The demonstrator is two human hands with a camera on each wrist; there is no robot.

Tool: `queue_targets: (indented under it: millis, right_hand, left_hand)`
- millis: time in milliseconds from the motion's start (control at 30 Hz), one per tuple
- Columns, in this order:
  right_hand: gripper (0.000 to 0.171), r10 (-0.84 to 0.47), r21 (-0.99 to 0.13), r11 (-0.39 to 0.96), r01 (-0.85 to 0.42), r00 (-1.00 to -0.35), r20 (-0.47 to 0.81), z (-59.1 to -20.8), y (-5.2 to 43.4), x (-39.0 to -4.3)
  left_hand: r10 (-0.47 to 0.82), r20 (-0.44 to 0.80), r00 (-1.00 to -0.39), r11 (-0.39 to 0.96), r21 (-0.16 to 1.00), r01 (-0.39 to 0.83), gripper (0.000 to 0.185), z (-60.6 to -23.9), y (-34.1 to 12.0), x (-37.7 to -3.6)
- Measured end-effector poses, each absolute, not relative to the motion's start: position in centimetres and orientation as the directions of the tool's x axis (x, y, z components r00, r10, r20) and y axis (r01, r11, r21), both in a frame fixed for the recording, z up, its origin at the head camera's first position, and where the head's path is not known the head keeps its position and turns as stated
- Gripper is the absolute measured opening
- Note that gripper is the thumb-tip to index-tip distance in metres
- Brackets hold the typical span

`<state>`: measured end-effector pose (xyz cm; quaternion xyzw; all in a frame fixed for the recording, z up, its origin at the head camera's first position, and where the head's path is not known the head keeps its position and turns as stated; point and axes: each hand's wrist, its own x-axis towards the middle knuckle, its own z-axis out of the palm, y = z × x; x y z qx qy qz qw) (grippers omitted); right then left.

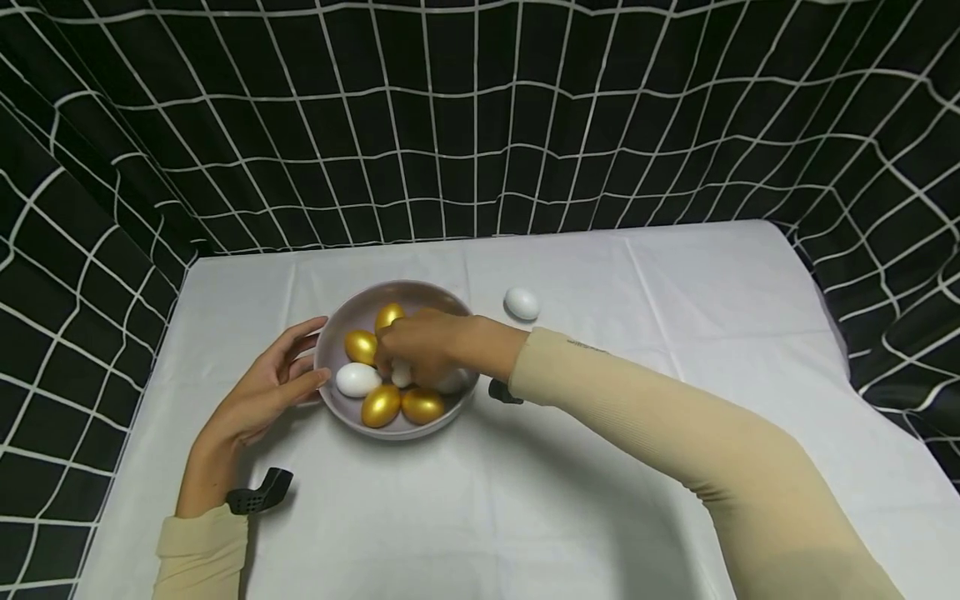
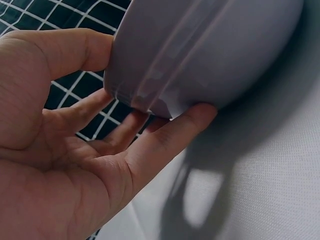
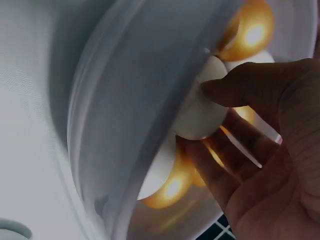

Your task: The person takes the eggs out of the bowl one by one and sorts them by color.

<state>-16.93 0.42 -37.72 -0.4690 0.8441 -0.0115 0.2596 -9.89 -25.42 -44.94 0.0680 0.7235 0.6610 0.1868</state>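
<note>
A mauve bowl (image 1: 347, 417) stands on the white cloth, with several gold eggs (image 1: 380, 406) and white eggs (image 1: 358, 380) in it. From the right my right hand (image 1: 423, 343) reaches inside; in the right wrist view its thumb and fingers pinch a white egg (image 3: 202, 117) among the others. My left hand (image 1: 273, 385) is at the bowl's left side. Its thumb touches near the rim while extended fingers (image 2: 170, 137) rest against the outer wall. The right hand and forearm cover part of the bowl's contents in the head view.
One white egg (image 1: 522, 303) lies on the tablecloth (image 1: 585, 500) to the right, behind the right forearm. A black cloth with a white grid (image 1: 480, 125) borders the table at the back and sides.
</note>
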Motion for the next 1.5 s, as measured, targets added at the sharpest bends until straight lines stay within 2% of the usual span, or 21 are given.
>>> queue_targets:
  millis: [133, 367, 733, 1067, 1267, 1500]
  right_hand:
    - [0.041, -0.782, -0.228, 0.563, -0.795, -0.421, -0.46, -37.7, -0.1, -16.7]
    - [0.028, -0.771, -0.174, 0.547, -0.819, -0.411, -0.487, -37.3, -0.7, -16.8]
    - [0.043, -0.775, -0.206, 0.565, -0.799, -0.428, -0.466, -37.2, 0.4, -17.6]
    - [0.044, -0.869, -0.392, 0.495, -0.776, -0.427, -0.252, -37.7, 1.8, -17.8]
    - [0.043, -0.863, -0.506, 0.474, -0.721, -0.496, -0.102, -37.6, 3.0, -17.5]
    - [0.043, -0.78, -0.731, 0.414, -0.543, -0.625, 0.023, -38.2, 5.2, -16.9]
  left_hand:
    - [0.347, -0.184, -0.92, 0.115, 0.982, -0.153, 0.076, -45.0, -25.5, -10.0]
    - [0.345, -0.182, -0.921, 0.112, 0.982, -0.152, 0.077, -45.2, -25.4, -10.0]
    - [0.344, -0.184, -0.921, 0.116, 0.981, -0.153, 0.077, -45.0, -25.0, -10.4]
    - [0.334, -0.183, -0.925, 0.139, 0.98, -0.143, 0.077, -44.9, -25.4, -9.7]
    - [0.331, -0.18, -0.926, 0.136, 0.981, -0.142, 0.078, -45.3, -25.4, -9.7]
    - [0.337, -0.181, -0.924, 0.117, 0.982, -0.15, 0.078, -45.3, -25.4, -9.8]
